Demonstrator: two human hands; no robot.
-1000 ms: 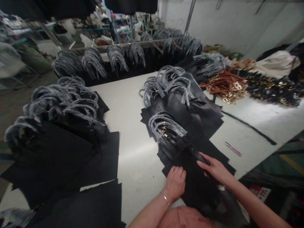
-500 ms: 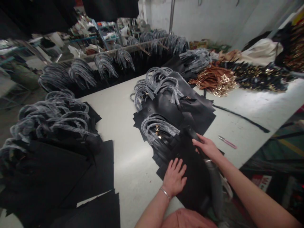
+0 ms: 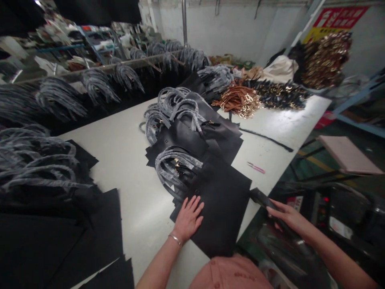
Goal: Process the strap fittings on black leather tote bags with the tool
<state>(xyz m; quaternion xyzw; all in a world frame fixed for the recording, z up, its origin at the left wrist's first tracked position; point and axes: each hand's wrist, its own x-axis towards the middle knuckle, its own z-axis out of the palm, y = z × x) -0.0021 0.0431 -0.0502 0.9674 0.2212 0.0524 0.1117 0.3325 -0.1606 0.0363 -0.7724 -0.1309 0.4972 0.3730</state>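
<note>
My left hand (image 3: 189, 218) lies spread, palm down, on the left part of a flat black panel (image 3: 222, 200) at the front of a stack. My right hand (image 3: 284, 214) is wrapped round a black wand-like tool (image 3: 263, 200), whose tip is just off the panel's right corner, past the table edge. Grey wrapped handles (image 3: 177, 160) with gold clasps lie at the panel's upper left. Behind them is a further pile of black panels (image 3: 222, 132) with wrapped handles.
On the table (image 3: 141, 184) are a pink-handled cutter (image 3: 256, 167), a black strip (image 3: 267, 138), brown straps (image 3: 237, 98) and, at left, more black pieces (image 3: 99, 224). Hung handles (image 3: 60, 98) line the back. A stool (image 3: 349, 154) stands at right.
My right hand has moved right with the black tool, off the panel and beyond the table edge. My left hand stays spread on the panel. The view has turned right.
</note>
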